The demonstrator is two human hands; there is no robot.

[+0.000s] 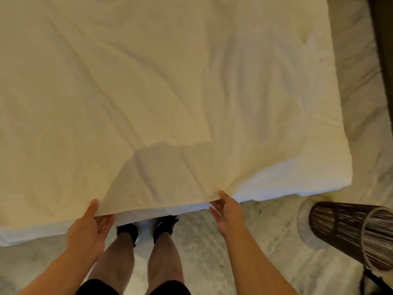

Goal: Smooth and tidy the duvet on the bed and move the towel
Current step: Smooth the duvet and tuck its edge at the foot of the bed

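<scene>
1. The left hand [89, 228] pinches the near hem of the cream, wrinkled fabric duvet [161, 86], thumb on top and fingers curled beneath the edge.
2. The right hand [227, 211] grips the same hem further right, thumb over the cloth and fingers under it.
3. Between the two hands the hem is lifted a little, showing a white layer of bedding [153, 215] below.
4. The duvet covers the bed from the near edge to the top of the view, creased with long diagonal folds and a shadowed patch near the middle of the hem.
5. Its right corner hangs over a pale, mottled floor [265, 241], which runs along the bed's right side.
6. The person's legs and black shoes [146, 228] stand just against the near edge.
7. A dark ribbed cylindrical lampshade [350, 233] stands near the right corner, apart from the duvet.
</scene>
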